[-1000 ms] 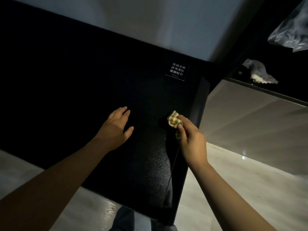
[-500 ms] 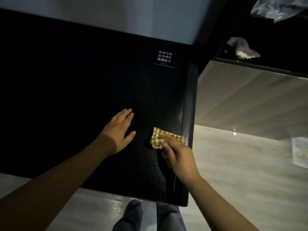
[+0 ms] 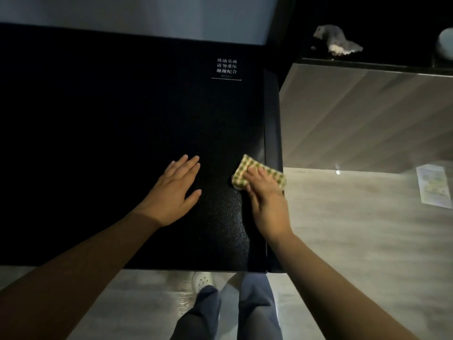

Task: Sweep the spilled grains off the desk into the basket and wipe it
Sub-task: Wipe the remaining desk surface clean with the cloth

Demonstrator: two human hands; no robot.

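The black desk (image 3: 98, 143) fills the left and middle of the head view. A green-and-cream checked cloth (image 3: 274, 174) lies at the desk's right edge. My right hand (image 3: 267, 202) presses down on it with straight fingers laid over its middle. My left hand (image 3: 175, 192) rests flat on the desk top, fingers spread, about a hand's width left of the cloth. The surface between the hands shows a fine speckle; single grains cannot be told apart. No basket is in view.
A white-lettered label (image 3: 226, 67) sits at the desk's far right corner. Right of the desk stands a pale cabinet panel (image 3: 367, 114) with a crumpled grey thing (image 3: 337, 41) on its dark top. A paper sheet (image 3: 434, 186) lies on the floor. My legs (image 3: 228, 312) stand at the desk's near edge.
The right hand went from pinching the bunched cloth to laying it out and pressing it flat at the right edge. The left hand stayed flat. The view tilted down.
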